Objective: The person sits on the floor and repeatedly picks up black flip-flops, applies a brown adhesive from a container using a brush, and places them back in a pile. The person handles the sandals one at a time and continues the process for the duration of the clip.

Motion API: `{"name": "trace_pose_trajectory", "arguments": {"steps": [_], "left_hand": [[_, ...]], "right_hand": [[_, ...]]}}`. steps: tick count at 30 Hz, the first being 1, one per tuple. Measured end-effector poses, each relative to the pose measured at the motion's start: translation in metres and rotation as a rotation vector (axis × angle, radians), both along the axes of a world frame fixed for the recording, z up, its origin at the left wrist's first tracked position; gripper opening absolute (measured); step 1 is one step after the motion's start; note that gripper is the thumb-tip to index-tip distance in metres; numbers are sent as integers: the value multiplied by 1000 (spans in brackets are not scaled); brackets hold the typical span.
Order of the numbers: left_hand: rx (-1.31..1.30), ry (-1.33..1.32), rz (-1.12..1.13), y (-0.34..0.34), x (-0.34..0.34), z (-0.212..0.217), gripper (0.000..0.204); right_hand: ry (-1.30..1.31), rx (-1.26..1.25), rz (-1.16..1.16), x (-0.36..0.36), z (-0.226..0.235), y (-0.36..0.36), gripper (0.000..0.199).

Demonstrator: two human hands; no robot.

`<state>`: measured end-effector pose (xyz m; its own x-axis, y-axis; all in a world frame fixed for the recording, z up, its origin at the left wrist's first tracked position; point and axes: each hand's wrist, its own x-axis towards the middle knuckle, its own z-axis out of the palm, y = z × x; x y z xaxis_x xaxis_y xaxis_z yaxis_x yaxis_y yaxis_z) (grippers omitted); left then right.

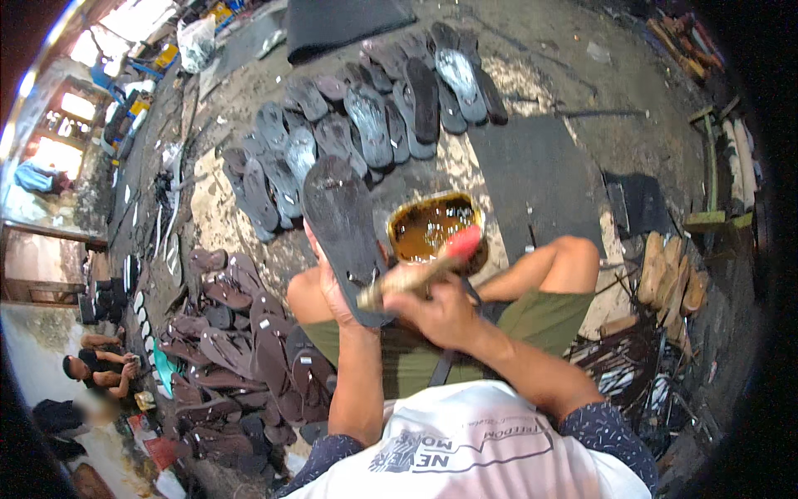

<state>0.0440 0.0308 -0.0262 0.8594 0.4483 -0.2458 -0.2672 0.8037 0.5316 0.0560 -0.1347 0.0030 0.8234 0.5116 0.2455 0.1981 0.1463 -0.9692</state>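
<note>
My left hand point(329, 287) grips a dark grey sandal sole point(339, 204) from below and holds it tilted up in front of me. In my right hand point(440, 314) is a brush point(407, 279) with a pale, tan body and a red end, slightly blurred. Its tan end lies over the lower part of the sole; whether it touches the surface I cannot tell. Just beyond the brush stands a tub point(389, 218) of glossy amber-brown liquid, partly covered by the brush's red end.
Rows of dark soles point(366, 125), some shiny and wet-looking, lie beyond the tub. Brown sandals point(237, 341) are heaped at my left. A black sheet point(536, 191) lies to the right, near wooden foot forms point(661, 270). Another person point(104, 370) sits far left.
</note>
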Motion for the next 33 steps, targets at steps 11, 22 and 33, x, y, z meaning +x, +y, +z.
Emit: {"name": "trace_pose_trajectory", "arguments": {"steps": [11, 22, 33], "left_hand": [[-261, -112, -180, -67, 28, 43, 51], [-107, 111, -16, 21, 71, -2, 56], [-237, 202, 361, 237, 233, -21, 83]], "right_hand": [[-498, 31, -92, 99, 26, 12, 19], [35, -98, 161, 1, -4, -25, 9], [62, 20, -643, 46, 20, -100, 41]]}}
